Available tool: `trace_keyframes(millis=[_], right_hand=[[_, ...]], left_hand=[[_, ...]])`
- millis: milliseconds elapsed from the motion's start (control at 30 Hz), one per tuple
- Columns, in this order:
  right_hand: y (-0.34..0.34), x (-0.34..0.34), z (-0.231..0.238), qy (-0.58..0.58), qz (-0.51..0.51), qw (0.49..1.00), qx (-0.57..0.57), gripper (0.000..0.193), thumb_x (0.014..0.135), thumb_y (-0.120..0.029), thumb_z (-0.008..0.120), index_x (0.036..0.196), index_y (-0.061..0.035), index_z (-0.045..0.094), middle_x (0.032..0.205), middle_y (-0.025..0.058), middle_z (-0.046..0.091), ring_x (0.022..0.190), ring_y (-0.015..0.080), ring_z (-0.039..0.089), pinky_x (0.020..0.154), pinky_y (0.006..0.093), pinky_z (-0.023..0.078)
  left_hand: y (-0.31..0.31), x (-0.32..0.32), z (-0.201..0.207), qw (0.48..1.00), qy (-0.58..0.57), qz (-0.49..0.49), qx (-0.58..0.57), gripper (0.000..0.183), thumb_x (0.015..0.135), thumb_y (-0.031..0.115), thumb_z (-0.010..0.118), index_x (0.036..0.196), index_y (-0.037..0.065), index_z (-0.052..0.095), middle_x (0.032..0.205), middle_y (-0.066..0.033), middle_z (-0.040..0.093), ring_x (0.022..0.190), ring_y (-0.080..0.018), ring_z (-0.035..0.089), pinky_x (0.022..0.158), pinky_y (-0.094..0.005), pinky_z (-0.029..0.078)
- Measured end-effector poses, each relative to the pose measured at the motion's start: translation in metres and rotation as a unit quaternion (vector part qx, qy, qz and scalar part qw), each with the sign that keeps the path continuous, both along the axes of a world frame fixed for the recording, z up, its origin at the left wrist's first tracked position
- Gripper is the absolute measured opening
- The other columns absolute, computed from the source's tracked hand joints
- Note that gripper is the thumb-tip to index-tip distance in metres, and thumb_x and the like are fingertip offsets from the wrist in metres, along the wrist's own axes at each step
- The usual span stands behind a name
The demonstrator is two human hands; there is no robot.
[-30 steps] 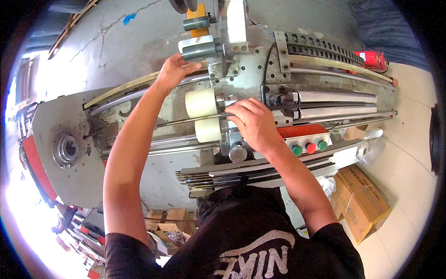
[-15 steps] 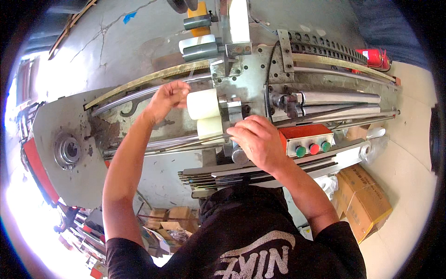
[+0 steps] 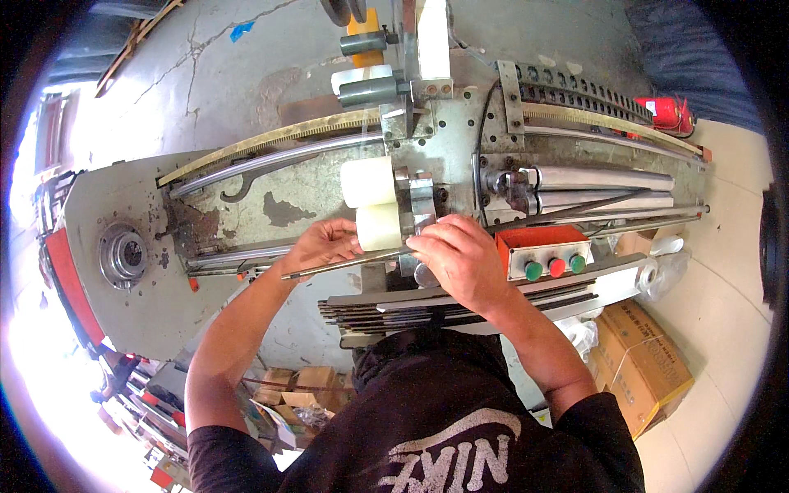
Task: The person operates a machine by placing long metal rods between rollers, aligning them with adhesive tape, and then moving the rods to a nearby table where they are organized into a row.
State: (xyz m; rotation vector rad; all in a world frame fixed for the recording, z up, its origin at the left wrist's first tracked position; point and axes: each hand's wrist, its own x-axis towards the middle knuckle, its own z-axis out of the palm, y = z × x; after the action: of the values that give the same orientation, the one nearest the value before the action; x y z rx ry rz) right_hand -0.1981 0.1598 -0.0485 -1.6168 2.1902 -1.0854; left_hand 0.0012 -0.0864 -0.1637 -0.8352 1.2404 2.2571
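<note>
Two cream rollers sit one beyond the other on the machine carriage, the upper roller (image 3: 367, 182) farther from me and the lower roller (image 3: 378, 228) nearer. My left hand (image 3: 322, 245) is at the left end of the lower roller, fingers bent together; what they pinch, if anything, is hidden. My right hand (image 3: 462, 256) is closed just right of the rollers, its thumb and fingers on the right end of a thin metal rod (image 3: 316, 269). The rod slants down to the left, passing in front of the lower roller and along my left hand.
A red control box (image 3: 538, 246) with green and red buttons stands right of my right hand. Several dark rods (image 3: 394, 314) lie on the near ledge. Beyond are guide rails (image 3: 271, 168) and a toothed rack (image 3: 271, 138). A cardboard box (image 3: 645, 361) sits at lower right.
My left hand has come down toward me from beside the upper roller to the lower roller's left end. My right hand keeps nearly the same place. The view has shifted slightly.
</note>
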Motion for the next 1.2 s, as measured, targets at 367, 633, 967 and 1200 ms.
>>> trace_keyframes(millis=[367, 633, 967, 1200], right_hand=[[0.007, 0.004, -0.005, -0.028, 0.007, 1.0, -0.008, 0.028, 0.077, -0.008, 0.084, 0.104, -0.0075, 0.077, 0.098, 0.0061, 0.072, 0.097, 0.0275, 0.068, 0.088, 0.0403, 0.057], [-0.002, -0.001, -0.01, -0.024, 0.0, 1.0, -0.002, 0.023, 0.081, -0.012, 0.078, 0.104, -0.009, 0.077, 0.1, 0.0046, 0.07, 0.1, 0.0261, 0.066, 0.089, 0.0405, 0.055], [-0.03, -0.014, -0.011, -0.036, -0.03, 0.999, 0.009, 0.022, 0.084, -0.012, 0.078, 0.105, -0.0089, 0.074, 0.101, 0.0058, 0.07, 0.099, 0.0287, 0.065, 0.09, 0.042, 0.053], [-0.029, -0.01, 0.0, -0.054, -0.025, 0.998, 0.01, 0.022, 0.084, -0.012, 0.079, 0.106, -0.0087, 0.074, 0.1, 0.0061, 0.071, 0.098, 0.0291, 0.066, 0.088, 0.0425, 0.054]], left_hand=[[-0.022, -0.044, 0.1, 0.986, -0.011, -0.066, -0.153, 0.013, 0.094, 0.017, 0.08, 0.096, 0.005, 0.078, 0.087, -0.0044, 0.076, 0.072, -0.0101, 0.069, 0.068, -0.0268, 0.058], [-0.003, -0.075, 0.158, 0.978, -0.101, 0.011, -0.18, 0.021, 0.095, 0.024, 0.081, 0.098, 0.004, 0.075, 0.083, -0.0028, 0.074, 0.068, -0.0075, 0.065, 0.063, -0.0228, 0.055], [0.087, -0.05, 0.135, 0.938, -0.053, 0.223, -0.259, 0.014, 0.101, 0.005, 0.071, 0.108, -0.007, 0.07, 0.092, -0.0077, 0.076, 0.081, -0.011, 0.071, 0.074, -0.0256, 0.058], [0.108, -0.037, 0.123, 0.855, -0.018, 0.263, -0.447, 0.034, 0.099, 0.005, 0.072, 0.131, -0.003, 0.063, 0.097, -0.0121, 0.078, 0.089, -0.0138, 0.074, 0.081, -0.0279, 0.059]])
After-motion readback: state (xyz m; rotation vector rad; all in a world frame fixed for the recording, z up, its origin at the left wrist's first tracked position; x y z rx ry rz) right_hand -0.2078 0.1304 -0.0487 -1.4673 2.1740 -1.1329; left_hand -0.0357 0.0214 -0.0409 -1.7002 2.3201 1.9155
